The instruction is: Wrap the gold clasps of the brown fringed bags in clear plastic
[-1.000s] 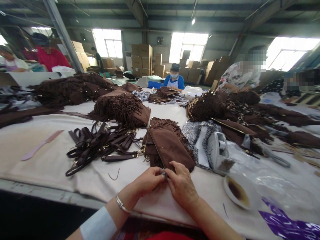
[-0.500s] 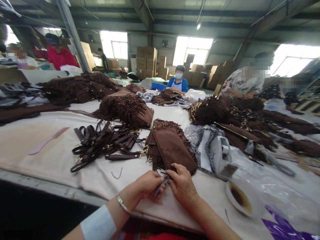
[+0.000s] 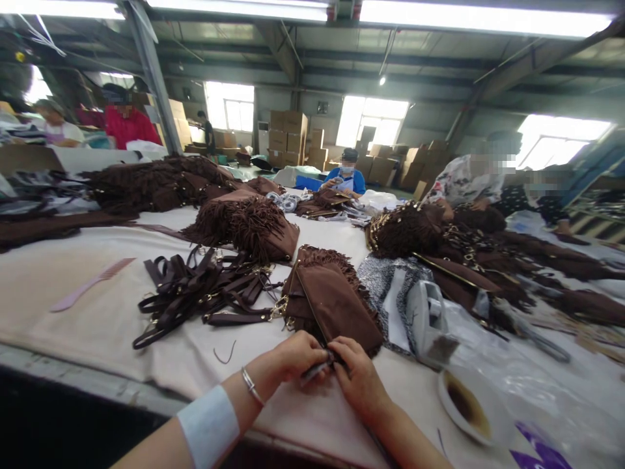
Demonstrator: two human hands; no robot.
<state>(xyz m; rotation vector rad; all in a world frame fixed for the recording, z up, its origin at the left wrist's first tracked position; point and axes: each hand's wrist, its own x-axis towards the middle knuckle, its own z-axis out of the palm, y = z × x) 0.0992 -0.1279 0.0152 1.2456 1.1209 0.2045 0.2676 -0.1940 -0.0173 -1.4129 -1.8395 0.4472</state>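
In the head view a brown fringed bag point(image 3: 339, 306) lies in front of me, its zip edge slanting towards my hands. My left hand point(image 3: 301, 355) is closed, pinching a small grey, film-like piece point(image 3: 317, 370) together with something dark. From the right, the fingers of my right hand point(image 3: 357, 378) close on the same dark bit at the bag's near end. What exactly lies between the fingertips is too small to name. A dark strip point(image 3: 381, 447) shows under my right forearm. Brown straps with gold clasps point(image 3: 200, 296) lie heaped left of the bag.
A pink comb point(image 3: 92, 284) lies at the left. On the right are a tape dispenser point(image 3: 430, 322), a white bowl with brown residue point(image 3: 466, 404) and clear plastic sheeting point(image 3: 532, 365). More fringed bags point(image 3: 244, 225) are piled behind. Co-workers sit around the table.
My view has tilted upward a little. Both hands have drawn closer together, and my left fingers have shifted over the grey piece. The bag and straps stay where they were.
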